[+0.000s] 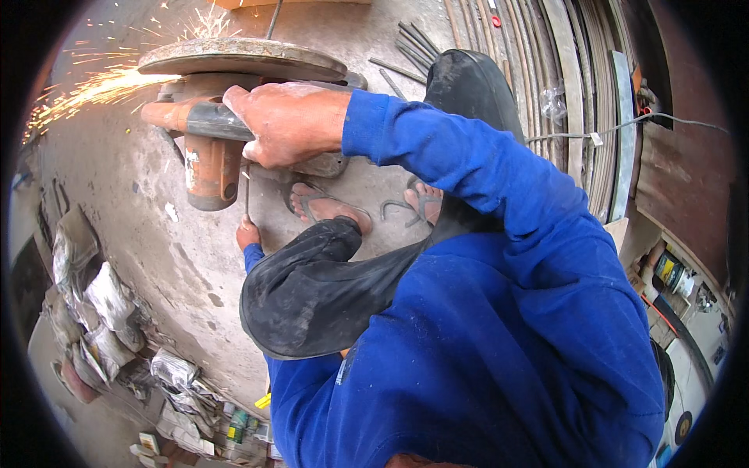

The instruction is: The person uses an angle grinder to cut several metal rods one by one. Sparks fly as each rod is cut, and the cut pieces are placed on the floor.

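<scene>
My right hand [292, 125] is wrapped round the dark handle of an orange and black cut-off saw [211, 168], its arm reaching across from the right. Beyond the handle is a worn, round, disc-like part [242, 56], and bright sparks [101, 93] spray out to the left. The cutting point is hidden behind the saw. Lower down, my left hand [248, 234] closes on a thin metal rod [247, 191] that runs up toward the saw's base. My left forearm is mostly hidden by my bent knee.
Long metal bars [530, 70] lie along the right, with short dark rods [413, 47] beside them. Bent rods [398, 210] lie by my sandalled feet. A grey cable [566, 136] crosses the bars. Crumpled bags [109, 312] are heaped at lower left.
</scene>
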Action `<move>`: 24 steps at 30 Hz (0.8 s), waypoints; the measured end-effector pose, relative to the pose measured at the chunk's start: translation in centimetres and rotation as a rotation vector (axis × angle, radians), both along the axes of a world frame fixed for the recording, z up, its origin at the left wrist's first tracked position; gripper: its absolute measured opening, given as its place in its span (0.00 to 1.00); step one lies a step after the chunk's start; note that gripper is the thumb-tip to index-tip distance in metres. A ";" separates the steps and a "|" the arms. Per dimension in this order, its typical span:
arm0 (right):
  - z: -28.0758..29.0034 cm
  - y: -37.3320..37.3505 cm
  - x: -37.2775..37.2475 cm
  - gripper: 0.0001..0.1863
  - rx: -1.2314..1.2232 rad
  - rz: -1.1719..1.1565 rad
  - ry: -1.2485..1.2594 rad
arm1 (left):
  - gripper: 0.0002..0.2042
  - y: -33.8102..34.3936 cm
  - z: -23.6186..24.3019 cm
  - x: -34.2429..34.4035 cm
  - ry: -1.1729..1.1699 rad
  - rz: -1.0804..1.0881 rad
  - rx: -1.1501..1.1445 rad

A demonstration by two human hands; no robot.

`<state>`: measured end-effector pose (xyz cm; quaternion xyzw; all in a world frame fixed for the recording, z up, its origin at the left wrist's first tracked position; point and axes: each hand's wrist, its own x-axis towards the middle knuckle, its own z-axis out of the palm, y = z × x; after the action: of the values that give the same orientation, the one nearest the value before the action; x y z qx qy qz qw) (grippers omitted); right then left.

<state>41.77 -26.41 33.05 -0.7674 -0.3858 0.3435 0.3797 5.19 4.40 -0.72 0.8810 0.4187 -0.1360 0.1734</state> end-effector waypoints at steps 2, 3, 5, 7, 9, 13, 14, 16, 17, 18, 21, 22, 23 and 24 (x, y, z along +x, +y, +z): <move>-0.2 0.1 0.0 0.28 -0.005 -0.004 -0.002 | 0.28 0.1 0.0 0.2 0.017 0.023 -0.019; -0.3 0.2 -0.1 0.29 -0.012 -0.008 -0.002 | 0.28 0.1 0.0 0.3 0.040 0.043 -0.032; -0.7 0.4 -0.1 0.29 -0.021 -0.008 -0.009 | 0.28 0.1 0.1 0.5 0.068 0.056 -0.022; -1.1 0.5 -0.1 0.30 -0.018 0.001 -0.020 | 0.28 -0.3 0.2 0.5 0.105 0.053 0.017; -1.5 0.6 -0.1 0.30 0.004 0.002 -0.054 | 0.28 -0.6 0.4 0.4 0.070 0.066 0.006; -1.8 0.5 0.0 0.29 0.050 0.005 -0.096 | 0.29 -0.7 0.7 0.6 0.131 0.074 0.006; -1.8 0.4 0.1 0.29 0.046 0.013 -0.094 | 0.29 -0.7 0.8 0.7 0.159 0.065 -0.010; -1.8 0.4 0.2 0.33 0.040 0.032 -0.069 | 0.29 -0.8 1.1 1.0 0.160 0.112 -0.034; -1.8 0.4 0.2 0.34 0.038 0.037 -0.057 | 0.29 -1.0 1.3 1.1 0.150 0.104 -0.037; -1.7 0.4 0.2 0.35 0.034 0.043 -0.068 | 0.29 -1.1 1.6 1.1 0.162 0.104 -0.050; -1.5 0.3 0.2 0.37 0.019 0.041 -0.110 | 0.28 -1.6 2.3 1.4 0.196 0.146 -0.077; -1.4 0.2 0.1 0.37 0.035 0.043 -0.118 | 0.27 -1.7 2.5 1.5 0.159 0.143 -0.080; -1.4 0.2 0.2 0.38 0.044 0.048 -0.126 | 0.27 -1.8 2.6 1.6 0.106 0.145 -0.074; -1.3 0.2 0.2 0.38 0.039 0.051 -0.131 | 0.27 -2.0 2.7 1.5 0.062 0.152 -0.078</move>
<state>41.97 -26.24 31.76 -0.7707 -0.4360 0.2945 0.3595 6.70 2.43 2.01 0.8345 0.4841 -0.1660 0.2043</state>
